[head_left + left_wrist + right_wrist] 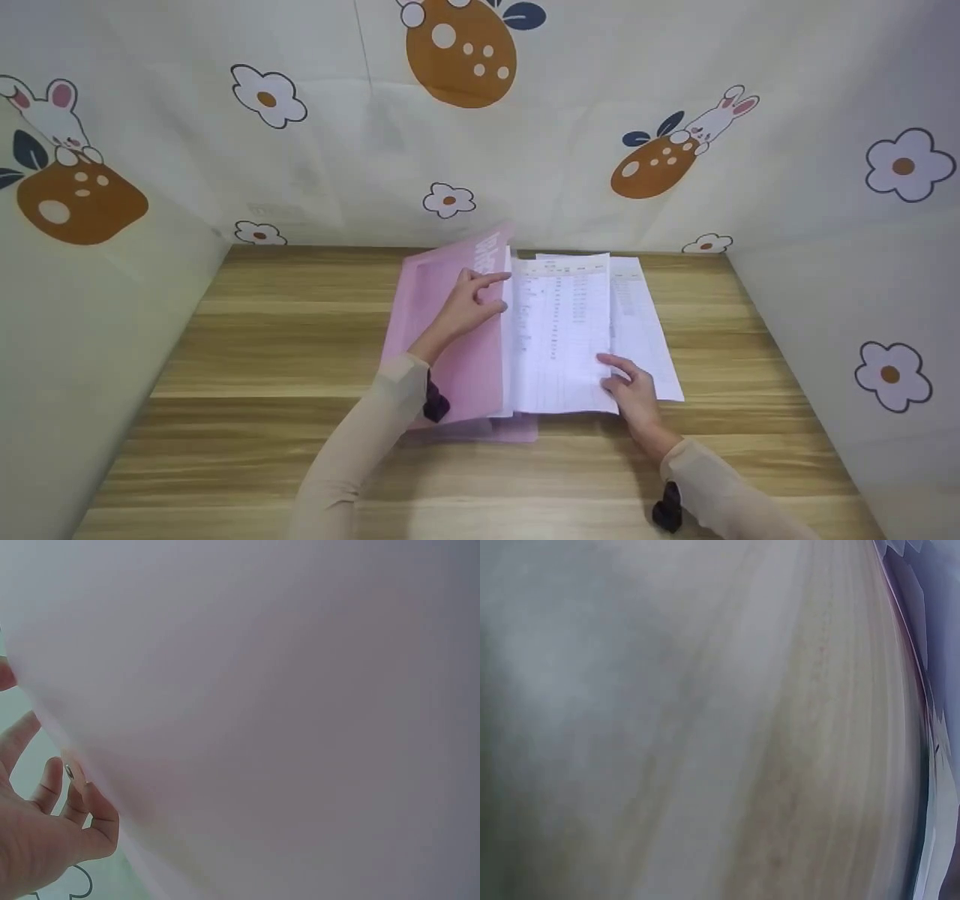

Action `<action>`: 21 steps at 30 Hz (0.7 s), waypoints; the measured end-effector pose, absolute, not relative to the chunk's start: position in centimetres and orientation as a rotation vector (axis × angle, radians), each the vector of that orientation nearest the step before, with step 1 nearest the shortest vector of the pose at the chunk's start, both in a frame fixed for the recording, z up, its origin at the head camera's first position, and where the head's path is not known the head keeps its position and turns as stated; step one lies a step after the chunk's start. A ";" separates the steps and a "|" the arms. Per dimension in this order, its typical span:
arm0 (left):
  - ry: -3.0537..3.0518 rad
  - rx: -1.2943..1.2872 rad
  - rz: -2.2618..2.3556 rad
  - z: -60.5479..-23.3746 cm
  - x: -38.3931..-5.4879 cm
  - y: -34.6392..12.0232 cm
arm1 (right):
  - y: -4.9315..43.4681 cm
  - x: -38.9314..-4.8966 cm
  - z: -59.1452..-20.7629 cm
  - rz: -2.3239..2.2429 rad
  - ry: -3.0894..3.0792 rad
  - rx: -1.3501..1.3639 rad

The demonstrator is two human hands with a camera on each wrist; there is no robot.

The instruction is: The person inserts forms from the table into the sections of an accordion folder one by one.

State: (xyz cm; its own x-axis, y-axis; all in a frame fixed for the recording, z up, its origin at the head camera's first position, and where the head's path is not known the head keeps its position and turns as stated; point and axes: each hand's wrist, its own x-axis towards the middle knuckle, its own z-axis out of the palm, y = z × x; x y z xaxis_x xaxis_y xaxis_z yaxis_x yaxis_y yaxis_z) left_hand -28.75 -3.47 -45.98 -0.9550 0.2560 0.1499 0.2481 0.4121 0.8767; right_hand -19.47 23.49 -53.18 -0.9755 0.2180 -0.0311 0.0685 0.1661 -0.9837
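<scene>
A pink folder [450, 360] with white lettering lies on the table, its cover raised at a slant. My left hand [466, 304] is at the cover's right edge, thumb and index finger spread along it and gripping it. In the left wrist view the curled fingers [101, 817] meet the edge of the pink cover [262, 750], beside a small round metal fastener [70, 771]. A printed sheet [566, 345] sticks out rightward from the folder. My right hand [634, 394] pinches its lower right edge between thumb and index finger. The right wrist view shows no hand.
Another printed sheet [652, 330] lies partly under the first, to the right. The wood-grain table [285, 352] ends at a pale, patterned cloth backdrop [345, 150], with cloth along both sides. A black wrist device [435, 405] sits on the left sleeve, another [667, 510] on the right.
</scene>
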 end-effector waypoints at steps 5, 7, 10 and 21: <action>2.647 0.484 1.629 -46.1 -28.8 -3.4 | 23.8 -19.3 -53.2 1.929 -2.323 -0.265; 2.648 0.495 1.633 -46.1 -28.8 -3.4 | 24.0 -19.4 -53.2 1.912 -2.344 -0.258; 2.651 0.496 1.630 -46.1 -28.8 -3.4 | 24.2 -19.5 -53.2 1.878 -2.387 -0.249; 2.644 0.456 1.610 -46.1 -28.8 -3.4 | 25.2 -19.5 -52.4 1.871 -2.447 -0.254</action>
